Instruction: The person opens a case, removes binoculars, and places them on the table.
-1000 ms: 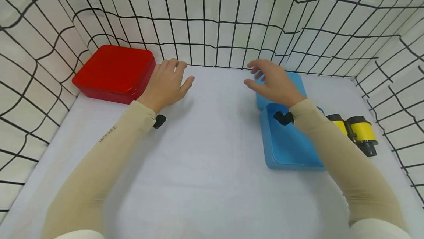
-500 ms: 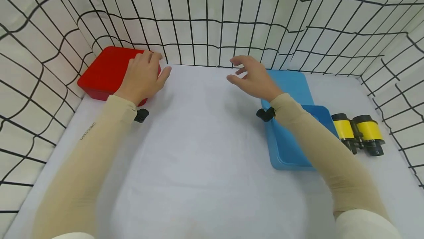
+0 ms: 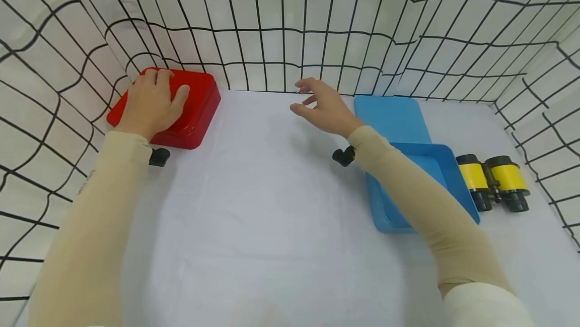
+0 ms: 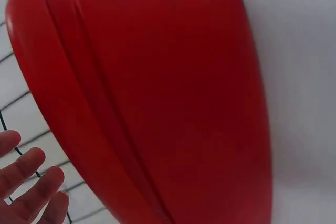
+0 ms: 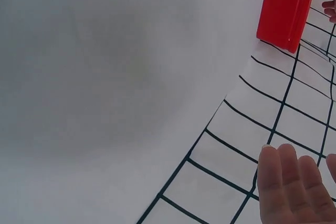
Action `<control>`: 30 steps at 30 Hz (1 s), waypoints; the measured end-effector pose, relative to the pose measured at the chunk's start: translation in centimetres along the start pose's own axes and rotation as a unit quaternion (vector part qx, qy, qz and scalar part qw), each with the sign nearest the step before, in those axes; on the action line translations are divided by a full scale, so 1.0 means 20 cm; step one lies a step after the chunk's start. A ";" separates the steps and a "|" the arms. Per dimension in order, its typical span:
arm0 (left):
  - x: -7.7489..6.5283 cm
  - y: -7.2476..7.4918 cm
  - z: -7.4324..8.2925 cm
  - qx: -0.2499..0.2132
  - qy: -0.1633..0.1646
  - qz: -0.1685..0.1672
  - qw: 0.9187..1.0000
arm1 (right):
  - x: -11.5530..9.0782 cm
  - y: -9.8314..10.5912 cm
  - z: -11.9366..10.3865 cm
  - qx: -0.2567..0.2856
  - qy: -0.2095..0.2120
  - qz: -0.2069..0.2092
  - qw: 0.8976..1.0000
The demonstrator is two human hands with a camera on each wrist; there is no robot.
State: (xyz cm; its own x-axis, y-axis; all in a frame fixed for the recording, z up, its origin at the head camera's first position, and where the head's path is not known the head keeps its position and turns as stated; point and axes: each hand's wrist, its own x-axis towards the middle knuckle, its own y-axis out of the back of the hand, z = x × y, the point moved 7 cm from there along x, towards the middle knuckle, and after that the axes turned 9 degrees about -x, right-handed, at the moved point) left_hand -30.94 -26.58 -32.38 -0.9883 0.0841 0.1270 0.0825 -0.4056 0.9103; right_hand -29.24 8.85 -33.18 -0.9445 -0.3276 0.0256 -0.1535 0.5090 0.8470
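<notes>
A closed red box (image 3: 199, 110) with rounded corners sits at the back left of the white table. Over its lid is my left hand (image 3: 151, 100), fingers extended and thumb spread to the right. The left wrist view has the red box's side (image 4: 184, 93) large, with the fingertips beyond the lid's edge and a gap showing between. My right hand (image 3: 323, 105) hovers over the back middle of the table, fingers loosely bent and holding nothing. Beside that forearm lies an open blue box (image 3: 423, 160), its lid (image 3: 391, 115) folded back behind it; the sleeve hides part of its inside.
Yellow and black binoculars (image 3: 494, 181) lie right of the blue box. A black wire grid (image 3: 281, 29) fences the table at the back and both sides. White cloth (image 3: 272, 191) covers the tabletop.
Both hands have moved left. My left hand has passed from the red box's right side to above its lid; my right hand has left the area over the blue lid.
</notes>
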 end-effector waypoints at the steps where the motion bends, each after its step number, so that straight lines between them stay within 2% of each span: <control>1: 0.00 0.01 -0.03 -0.005 0.008 0.000 1.000 | 0.01 -0.01 0.00 0.005 0.001 0.000 1.000; 7: -0.02 0.03 -0.18 -0.015 0.037 0.005 0.999 | 0.07 -0.12 -0.04 0.044 0.011 -0.013 0.999; 11: -0.03 0.03 -0.25 -0.018 0.047 -0.010 0.999 | 0.10 -0.21 -0.08 0.065 0.015 -0.029 0.997; 15: -0.03 0.03 -0.30 -0.015 0.055 -0.027 0.998 | 0.13 -0.28 -0.13 0.085 0.016 -0.038 0.996; 23: -0.02 0.07 -0.36 -0.011 0.053 -0.024 0.998 | 0.23 -0.40 -0.27 0.122 0.012 -0.058 0.991; 30: -0.01 0.04 -0.39 0.003 0.057 -0.041 0.998 | 0.29 -0.52 -0.38 0.151 -0.002 -0.081 0.985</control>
State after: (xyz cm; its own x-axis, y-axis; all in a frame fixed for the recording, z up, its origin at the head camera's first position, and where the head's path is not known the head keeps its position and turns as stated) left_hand -31.64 -34.13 -34.73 -0.9999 0.0114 0.0071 0.0020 -0.3962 0.9181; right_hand -30.82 -4.35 -37.77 -0.9016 -0.4209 -0.1002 -0.3815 0.6643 0.6428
